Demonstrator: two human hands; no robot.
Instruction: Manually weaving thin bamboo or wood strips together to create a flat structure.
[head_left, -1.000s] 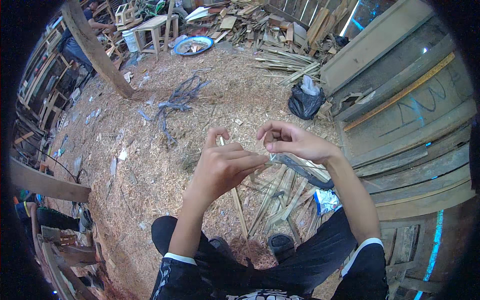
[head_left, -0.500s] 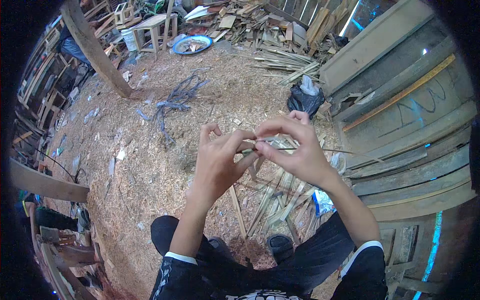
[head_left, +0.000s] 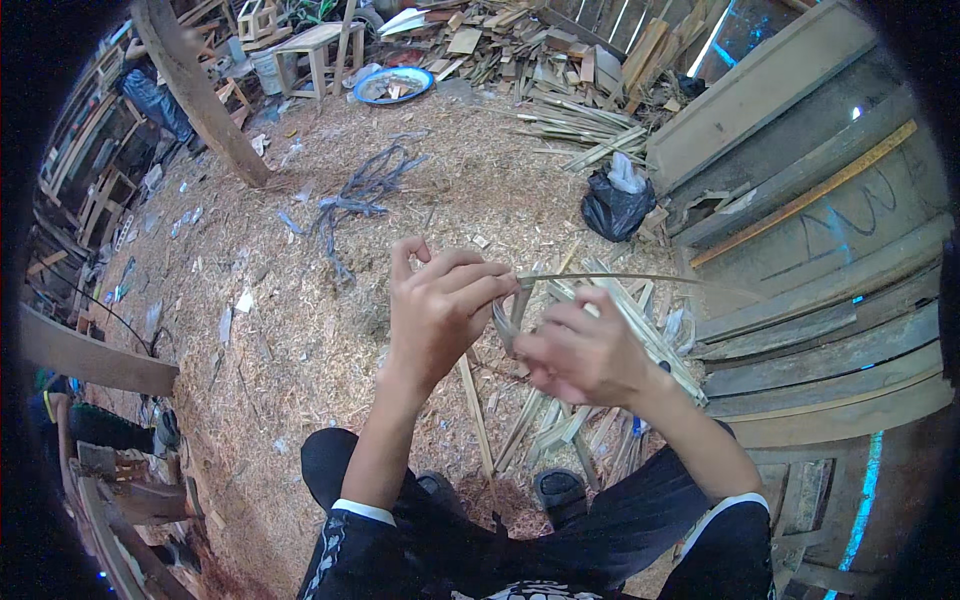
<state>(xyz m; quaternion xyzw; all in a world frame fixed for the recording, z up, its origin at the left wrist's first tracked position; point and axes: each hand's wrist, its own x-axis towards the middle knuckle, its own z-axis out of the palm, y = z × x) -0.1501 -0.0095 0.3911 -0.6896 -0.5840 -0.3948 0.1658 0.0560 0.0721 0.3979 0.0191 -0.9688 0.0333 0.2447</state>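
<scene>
My left hand point(head_left: 447, 315), at the middle of the view, pinches a thin, flexible pale-brown strip point(head_left: 620, 274) that arches out to the right. A short bent piece point(head_left: 514, 315) hangs below the pinch. My right hand point(head_left: 580, 355), somewhat blurred, is lower and to the right, its thumb and index finger at that bent piece and closed; exactly what they grip is unclear. Below both hands a loose pile of wood slats point(head_left: 535, 430) lies on the shavings-covered floor, between my sandals and the wooden boards at the right.
A wooden post point(head_left: 205, 100) stands upper left, a person in dark clothing point(head_left: 155, 100) behind it. A blue-rimmed basin point(head_left: 393, 72), scrap wood point(head_left: 560, 55), tangled grey strands point(head_left: 355, 200) and a black plastic bag point(head_left: 617, 210) lie ahead. A board point(head_left: 100, 355) juts from the left.
My right hand has dropped from beside my left fingertips to lower right, below the strip. The strip now arches higher to the right. My left hand has risen slightly.
</scene>
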